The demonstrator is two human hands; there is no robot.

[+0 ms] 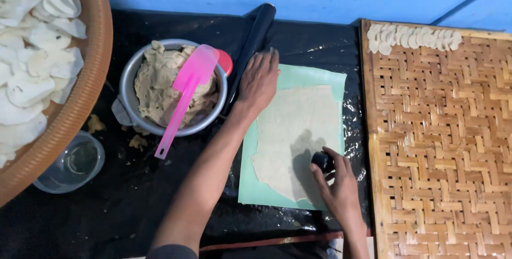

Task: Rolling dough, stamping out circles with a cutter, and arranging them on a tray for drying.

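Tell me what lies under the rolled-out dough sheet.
The dough sheet lies on a pale green mat, which sits on black plastic. The mat's middle is covered by dough, so nothing shows there.

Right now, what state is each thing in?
Dough sheet: rolled flat on the green mat.
Metal bowl: full of dough, pink spatula resting in it.
Woven tray: mostly bare, cut rounds along its top edge.
Left hand: flat on the sheet.
Right hand: gripping a small dark cutter.
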